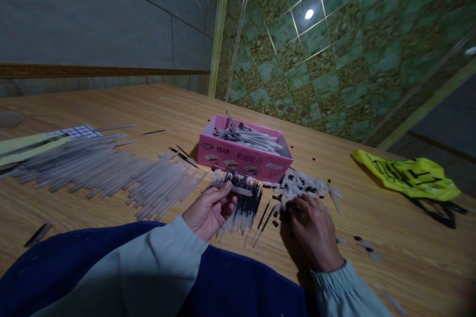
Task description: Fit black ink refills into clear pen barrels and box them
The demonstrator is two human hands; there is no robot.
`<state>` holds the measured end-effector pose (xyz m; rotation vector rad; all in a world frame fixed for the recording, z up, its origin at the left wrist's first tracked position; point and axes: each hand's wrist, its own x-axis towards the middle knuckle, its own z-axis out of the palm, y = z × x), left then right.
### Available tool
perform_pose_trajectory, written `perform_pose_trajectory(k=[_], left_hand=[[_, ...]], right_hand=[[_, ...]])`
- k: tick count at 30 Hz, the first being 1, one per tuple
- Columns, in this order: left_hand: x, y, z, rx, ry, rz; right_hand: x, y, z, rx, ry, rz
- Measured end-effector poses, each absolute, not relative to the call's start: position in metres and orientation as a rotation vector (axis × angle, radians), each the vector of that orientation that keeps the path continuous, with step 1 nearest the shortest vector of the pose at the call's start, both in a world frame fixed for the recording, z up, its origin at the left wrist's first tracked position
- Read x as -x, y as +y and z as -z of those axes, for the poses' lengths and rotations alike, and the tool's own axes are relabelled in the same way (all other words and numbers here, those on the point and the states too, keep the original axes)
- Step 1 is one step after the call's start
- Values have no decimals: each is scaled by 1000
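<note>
a pale tube point(242, 191) is pinched between thumb and fingers of the left hand point(211, 211); the right hand point(313, 228) is curled, its hold unclear.

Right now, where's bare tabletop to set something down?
Mostly bare: table between grey wall and clear tubes, and between yellow bag and white pieces. Crowded: in front of the pink box, with dark refills, left hand and right hand.

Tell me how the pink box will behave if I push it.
The pink box will probably slide rather than tip, since it sits low and long on the table. Its thin walls suggest light card that may bend if squeezed. The loose sticks piled inside would likely shift with a sharp shove.
</note>
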<state>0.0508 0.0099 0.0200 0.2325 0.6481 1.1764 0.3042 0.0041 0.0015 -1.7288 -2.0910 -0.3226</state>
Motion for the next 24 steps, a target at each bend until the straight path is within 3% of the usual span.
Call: perform_pose_trajectory(k=[24], left_hand=[[-54, 10, -19, -193, 716, -1204]], right_hand=[[-285, -5, 0, 1879, -2136, 186]])
